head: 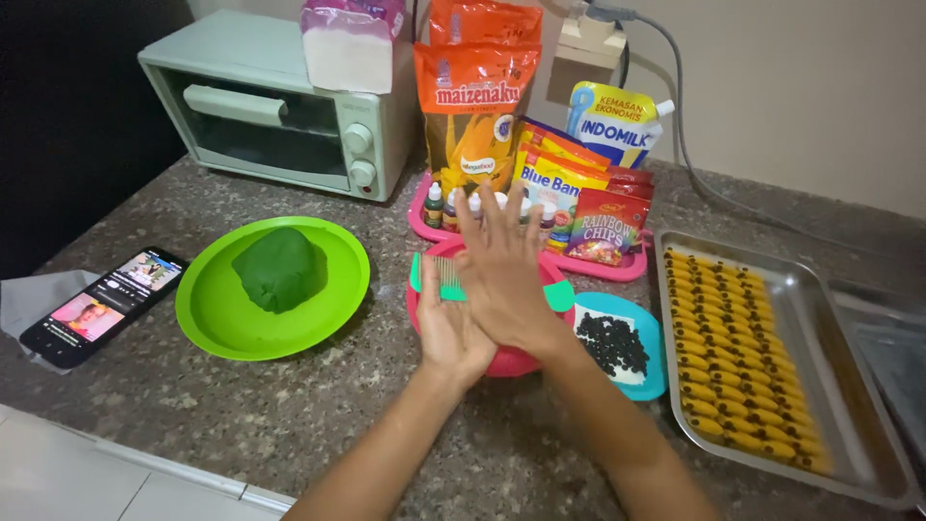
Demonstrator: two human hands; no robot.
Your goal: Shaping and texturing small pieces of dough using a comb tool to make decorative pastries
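— What are the hands doing?
— The right hand (502, 275) lies flat across the left hand (449, 328), palms pressed together, fingers straight; whether anything sits between them I cannot tell.
— Where?
— Above the pink bowl (511, 362), beside the green comb (446, 275), on the tabletop (289, 415).

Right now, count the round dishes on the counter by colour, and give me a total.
Green plate: 1
Pink bowl: 1
Blue plate: 1
Total: 3
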